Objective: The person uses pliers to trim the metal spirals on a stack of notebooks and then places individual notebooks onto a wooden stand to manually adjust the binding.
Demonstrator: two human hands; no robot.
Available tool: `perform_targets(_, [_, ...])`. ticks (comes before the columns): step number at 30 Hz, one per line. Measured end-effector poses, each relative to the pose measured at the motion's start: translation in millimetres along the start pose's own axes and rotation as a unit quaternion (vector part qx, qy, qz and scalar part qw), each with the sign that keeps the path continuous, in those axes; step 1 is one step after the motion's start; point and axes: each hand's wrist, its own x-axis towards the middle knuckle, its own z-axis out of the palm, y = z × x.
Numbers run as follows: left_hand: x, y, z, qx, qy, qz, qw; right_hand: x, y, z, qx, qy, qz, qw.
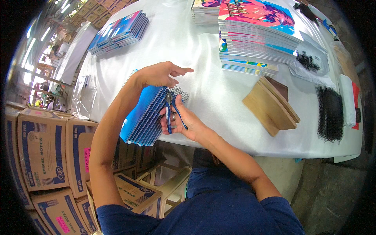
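A stack of blue spiral notebooks [143, 111] lies at the table's near edge, its rows of coil binding facing right. Over the top of this stack my left hand [160, 74] is bent at the wrist, index finger stretched to the right and thumb apart below it; nothing shows between them. My right hand [184, 121] holds a pair of pliers [170, 111] with dark blue handles. The handles are spread somewhat, and the jaws point up and away beside the coils, below my left hand. The jaw tips are close to the bindings; contact cannot be made out.
Tall piles of colourful notebooks [254, 43] stand at the back right, with a smaller blue stack [119, 33] far left. Wooden blocks [270, 105] and black plastic coils [329, 113] lie right on the white-covered table [211, 129]. Cardboard boxes [43, 149] are piled lower left, near a stool [176, 184].
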Motion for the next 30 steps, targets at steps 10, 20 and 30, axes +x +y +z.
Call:
perform_targets(10, [0,4,9,0.048,0.01,-0.022,0.999,-1,1,3,0.058,-0.007,0.013,0.998])
perform_targets(20, [-1,5,9,0.063,0.008,-0.033,0.997,-6,5,5,0.007,0.037,-0.001,0.999])
perform_targets(30, [9,7,15,0.146,-0.025,-0.031,0.988,-10,11,-3,0.013,0.002,0.025,1.0])
